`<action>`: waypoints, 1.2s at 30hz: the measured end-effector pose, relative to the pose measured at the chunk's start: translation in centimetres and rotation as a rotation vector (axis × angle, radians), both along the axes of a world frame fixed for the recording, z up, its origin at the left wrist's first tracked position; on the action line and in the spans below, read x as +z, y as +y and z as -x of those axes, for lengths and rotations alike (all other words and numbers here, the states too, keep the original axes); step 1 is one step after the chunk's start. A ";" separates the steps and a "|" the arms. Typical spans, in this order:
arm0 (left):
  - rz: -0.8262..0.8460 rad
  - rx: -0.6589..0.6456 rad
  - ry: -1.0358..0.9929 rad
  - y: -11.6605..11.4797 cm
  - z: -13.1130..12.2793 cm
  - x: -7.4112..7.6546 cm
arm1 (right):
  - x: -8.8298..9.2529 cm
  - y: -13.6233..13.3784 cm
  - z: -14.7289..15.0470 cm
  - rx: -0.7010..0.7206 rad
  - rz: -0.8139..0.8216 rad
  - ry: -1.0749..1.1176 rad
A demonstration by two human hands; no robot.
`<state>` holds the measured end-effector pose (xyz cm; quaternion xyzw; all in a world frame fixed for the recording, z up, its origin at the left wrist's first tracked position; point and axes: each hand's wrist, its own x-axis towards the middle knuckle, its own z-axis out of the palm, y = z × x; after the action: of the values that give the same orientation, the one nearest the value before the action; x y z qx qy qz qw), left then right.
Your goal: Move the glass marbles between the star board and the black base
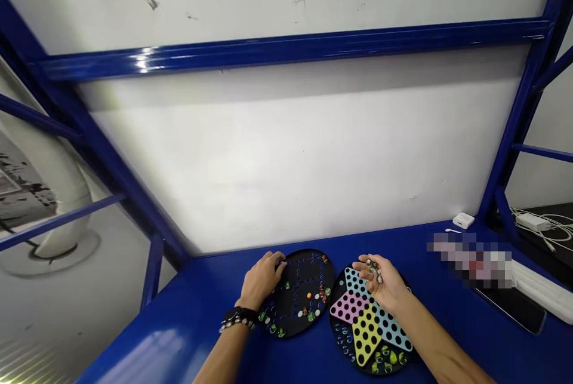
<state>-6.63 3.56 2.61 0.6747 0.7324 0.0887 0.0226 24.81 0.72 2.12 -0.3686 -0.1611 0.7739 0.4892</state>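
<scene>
A small clump of glass marbles (373,269) sits in the person's right hand (382,283), whose fingers (363,266) curl closed around it, just above the far part of a round Chinese checkers board (366,333) with a coloured star. More marbles lie in the holes at the board's near end. To its left, on a plain round black board (286,318), scattered marbles of several colours sit mostly along the right side. The left hand (265,279) lies at that board's left edge, its fingers curving down onto it; whether they pinch anything is hidden. Both boards rest on a blue bench (179,342). Farther right lie a black phone (510,310) and a white power strip (544,291), with a small white charger (463,220) near the far edge.
</scene>
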 end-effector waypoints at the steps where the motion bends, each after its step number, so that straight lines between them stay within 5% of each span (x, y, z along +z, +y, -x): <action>1: 0.017 0.003 -0.001 0.2 0.2 0.1 | 0.2 0.0 0.0 -0.024 0.028 -0.015; 6: -0.081 -0.037 -0.197 -0.9 -2.3 1.9 | 0.9 -0.4 0.3 -0.033 0.076 0.005; 11: -0.183 -0.482 -0.440 -4.5 -12.2 4.9 | 0.2 -0.8 1.2 0.122 0.047 0.103; 16: -0.162 -0.648 -0.378 -5.4 -18.0 5.1 | -1.2 0.7 0.3 0.031 -0.005 0.045; 19: -0.227 -0.582 -0.495 -4.7 -16.5 4.2 | -1.6 2.2 -2.1 -0.081 -0.212 -0.300; 21: -0.264 -0.501 -0.575 -4.3 -14.4 3.5 | -1.8 2.9 -3.7 -0.160 -0.442 -0.743; 26: -0.260 -0.326 -0.706 -4.4 -9.3 1.8 | -3.0 2.7 -5.0 -0.025 -0.840 -1.676; 30: -0.256 -0.267 -0.777 -5.0 -7.7 1.0 | -3.7 1.9 -4.8 0.039 -0.921 -1.951; 36: -0.280 -0.288 -0.804 -5.4 -7.8 1.0 | -3.6 0.9 -5.6 0.080 -0.984 -2.021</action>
<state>1.16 -1.79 3.56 0.6781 0.5451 0.4380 0.2260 30.37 1.66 -1.50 -0.5882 -0.7832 -0.0127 0.2012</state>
